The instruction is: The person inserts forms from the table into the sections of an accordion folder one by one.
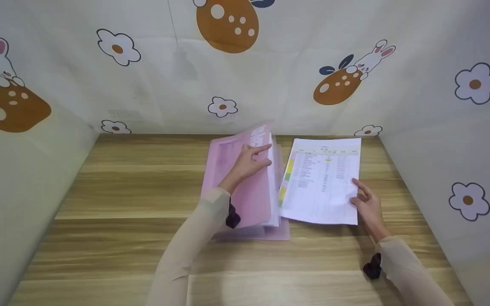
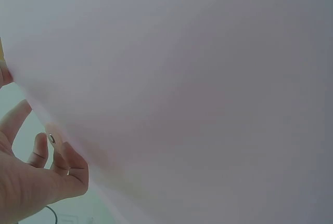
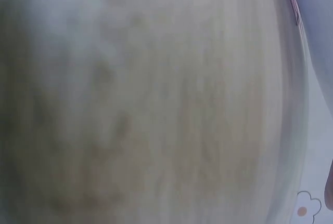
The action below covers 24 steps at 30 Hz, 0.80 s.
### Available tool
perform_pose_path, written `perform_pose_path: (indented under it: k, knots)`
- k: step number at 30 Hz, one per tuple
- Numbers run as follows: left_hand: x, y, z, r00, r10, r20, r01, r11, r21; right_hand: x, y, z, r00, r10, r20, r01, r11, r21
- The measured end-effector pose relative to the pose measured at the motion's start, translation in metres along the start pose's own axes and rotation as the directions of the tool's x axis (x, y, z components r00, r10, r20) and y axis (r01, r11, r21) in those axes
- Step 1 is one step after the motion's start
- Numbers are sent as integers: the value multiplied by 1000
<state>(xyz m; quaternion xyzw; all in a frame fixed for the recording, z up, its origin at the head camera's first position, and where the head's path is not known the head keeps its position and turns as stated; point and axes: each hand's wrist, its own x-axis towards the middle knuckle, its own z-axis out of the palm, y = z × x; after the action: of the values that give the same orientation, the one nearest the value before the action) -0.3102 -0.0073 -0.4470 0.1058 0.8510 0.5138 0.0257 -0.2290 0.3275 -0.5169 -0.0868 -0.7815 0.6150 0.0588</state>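
Note:
A pink translucent folder (image 1: 245, 191) lies on the wooden table, its front cover partly lifted and white inner sleeves showing along the right side. My left hand (image 1: 245, 165) is over the cover, its fingers at the right edge. In the left wrist view, the left hand (image 2: 41, 174) has bent fingers at the edge of a large pale sheet, beside a small snap button (image 2: 51, 139). My right hand (image 1: 368, 206) pinches the right edge of a white printed sheet (image 1: 319, 182) with yellow and green cells. The sheet's left edge is close beside the folder.
Wood-grain tabletop (image 1: 121, 191) stretches left and in front of the folder. A pale curtain (image 1: 164, 85) with rabbits, orange fruit and flowers hangs behind and on both sides. The right wrist view is mostly blurred tabletop (image 3: 208, 104).

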Motion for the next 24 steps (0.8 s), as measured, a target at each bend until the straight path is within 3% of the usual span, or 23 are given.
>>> perform_pose_path:
  k: [12,24]
  knots:
    - [0,-3,1,999,35,-7,-35,999,8,-6,-2,15,999,12,-39,-8,994,112]
    - [-1,-1,1,999,37,-12,-37,999,7,-6,-1,33,1000,23,18,-24,995,97]
